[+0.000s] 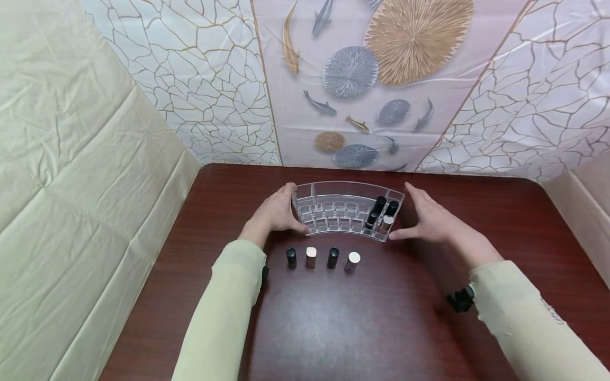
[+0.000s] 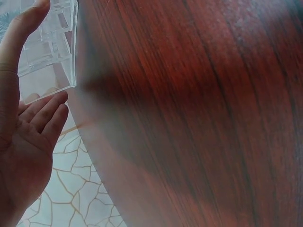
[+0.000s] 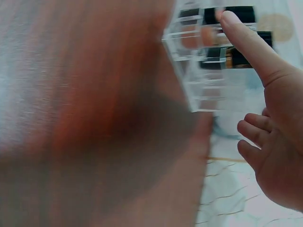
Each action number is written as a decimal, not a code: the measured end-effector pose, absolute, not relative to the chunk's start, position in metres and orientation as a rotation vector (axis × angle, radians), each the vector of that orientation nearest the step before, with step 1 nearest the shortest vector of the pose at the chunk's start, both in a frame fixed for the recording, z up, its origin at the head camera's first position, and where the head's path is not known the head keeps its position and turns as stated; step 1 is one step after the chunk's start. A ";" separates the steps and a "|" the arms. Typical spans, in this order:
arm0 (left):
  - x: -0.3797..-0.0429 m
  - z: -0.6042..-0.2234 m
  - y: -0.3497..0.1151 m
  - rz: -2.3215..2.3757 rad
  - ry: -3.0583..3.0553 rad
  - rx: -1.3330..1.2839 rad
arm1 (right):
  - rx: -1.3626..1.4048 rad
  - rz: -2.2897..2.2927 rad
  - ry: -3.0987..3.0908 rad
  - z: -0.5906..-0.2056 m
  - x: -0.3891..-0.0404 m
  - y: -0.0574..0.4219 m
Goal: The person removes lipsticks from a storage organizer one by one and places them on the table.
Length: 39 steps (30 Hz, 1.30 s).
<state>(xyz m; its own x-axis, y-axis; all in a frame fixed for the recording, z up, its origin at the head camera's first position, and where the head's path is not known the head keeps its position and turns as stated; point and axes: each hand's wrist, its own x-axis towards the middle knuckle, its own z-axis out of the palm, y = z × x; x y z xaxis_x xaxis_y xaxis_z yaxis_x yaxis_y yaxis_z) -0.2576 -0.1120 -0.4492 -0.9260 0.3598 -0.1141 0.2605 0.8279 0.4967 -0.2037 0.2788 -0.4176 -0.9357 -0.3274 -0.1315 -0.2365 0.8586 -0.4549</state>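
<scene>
A clear, curved acrylic lipstick organizer (image 1: 333, 211) stands toward the back of the table. My left hand (image 1: 280, 211) grips its left end, thumb at the front and fingers round the back corner; the left wrist view shows these fingertips at the clear edge. At the other end, my right hand (image 1: 431, 218) is spread, thumb tip by the front corner and fingers extended past the back one. Black-capped lipsticks (image 1: 379, 204) and a silver-capped lipstick (image 1: 387, 223) stand in the organizer's right-hand slots. Its middle and left slots hold nothing.
In front of the organizer stand a black lipstick (image 1: 291, 257), a pinkish-gold lipstick (image 1: 311, 257), another black lipstick (image 1: 333, 257) and a silver-capped one (image 1: 352, 261). The dark red wooden table (image 1: 362, 328) meets a patterned cloth (image 1: 229, 106) at its back edge.
</scene>
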 end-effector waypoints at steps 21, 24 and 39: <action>-0.259 -0.451 -0.112 0.711 2.805 0.463 | -0.780 -0.438 2.941 -0.354 -0.212 0.243; -0.258 -0.451 -0.112 0.714 2.806 0.460 | -0.829 -0.462 2.960 -0.356 -0.214 0.241; -0.258 -0.451 -0.112 0.706 2.805 0.458 | -0.953 -0.611 2.993 -0.383 -0.221 0.244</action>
